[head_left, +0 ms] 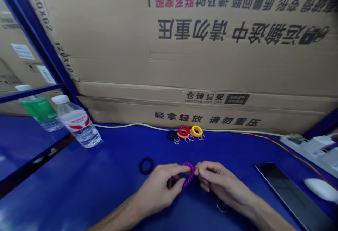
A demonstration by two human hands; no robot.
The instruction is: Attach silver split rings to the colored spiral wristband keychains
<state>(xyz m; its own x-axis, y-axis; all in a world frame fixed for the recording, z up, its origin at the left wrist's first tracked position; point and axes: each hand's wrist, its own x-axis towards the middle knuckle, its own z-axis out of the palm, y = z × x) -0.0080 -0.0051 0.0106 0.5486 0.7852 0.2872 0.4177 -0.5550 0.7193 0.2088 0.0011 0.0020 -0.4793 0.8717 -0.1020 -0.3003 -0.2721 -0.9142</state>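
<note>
Two bare hands of mine met over the shiny blue tabletop [111,188]; nearest me, a thin round metal ring [220,210] lay beside my right forearm. My left hand [161,185] pinched a purple spiral-coiled plastic loop [191,179] between thumb and fingers, over the table. My right hand [221,179] was closed at the fingertips on a small, thin metal piece [196,167] at the loop's right side; whether it passed through the coil, I couldn't tell. Doing this well, I judged, called for a steady left pinch, light enough not to squash the springy turns, with the metal eased between two turns rather than forced across them.

Just beyond my left hand lay a black spiral-coiled loop [146,172]. Farther off sat another black coil [169,135], a red-and-orange coil stack [180,133] and a yellow-and-orange coil stack [193,132], with silvery metal rings [176,140] in front. Leftward stood a clear plastic bottle with a red-and-white label [79,122], clear liquid inside; past the blue frame [45,51], a green-labelled bottle's [42,109] fill was hard to judge. Behind rose a large brown cardboard box [185,65], any contents hidden.
</note>
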